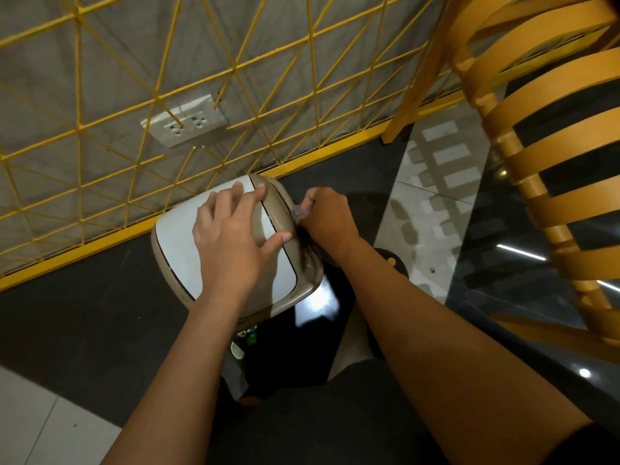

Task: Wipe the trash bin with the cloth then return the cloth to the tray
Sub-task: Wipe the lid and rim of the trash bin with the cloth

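Cloth (303,236), dark grey and bunched, is gripped in the curled fingers of the right hand (327,213) and pressed to the right rim of the beige trash bin (310,276). The left hand (231,233) lies spread on the bin's white swing lid (174,246), arm reaching forward. The bin stands on a dark glossy floor (84,313) against a yellow wire grid (134,95) fronting a grey wall with a double socket (188,120); a yellow spiral staircase (536,129) rises at right.
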